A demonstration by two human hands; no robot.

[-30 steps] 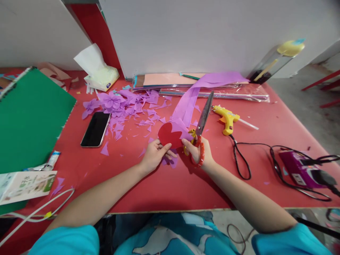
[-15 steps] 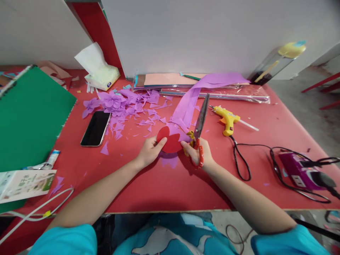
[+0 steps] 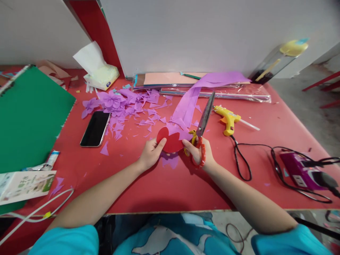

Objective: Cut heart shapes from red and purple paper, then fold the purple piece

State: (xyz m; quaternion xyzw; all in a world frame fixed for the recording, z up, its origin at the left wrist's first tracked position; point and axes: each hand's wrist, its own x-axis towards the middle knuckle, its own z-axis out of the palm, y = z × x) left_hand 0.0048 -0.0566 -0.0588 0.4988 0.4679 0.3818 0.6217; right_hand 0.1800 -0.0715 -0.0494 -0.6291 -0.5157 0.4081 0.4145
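Observation:
Between both hands is a red paper cutout [image 3: 171, 142] with rounded lobes, laid against a piece of purple paper [image 3: 183, 132] that shows behind its upper right edge. My left hand [image 3: 151, 153] pinches the cutout's left side, thumb on top. In my right hand [image 3: 202, 153] are scissors [image 3: 205, 115] with red and yellow handles, their blades pointing up and away and looking closed. The right thumb also presses the right edge of the papers. Beyond the hands lies a long purple paper strip [image 3: 187, 104].
Purple scraps [image 3: 127, 102] litter the red table [image 3: 164, 191]. A phone [image 3: 95, 129], tissue pack [image 3: 102, 76] and green board [image 3: 32, 117] are at left. At right lie a yellow glue gun [image 3: 227, 118], its black cord and a purple power strip [image 3: 300, 171]. Wrapped paper packs [image 3: 217, 94] line the back.
The scissors and my right hand have shifted slightly right, with the blades tilting a little further right. My left hand keeps its pinch on the red paper.

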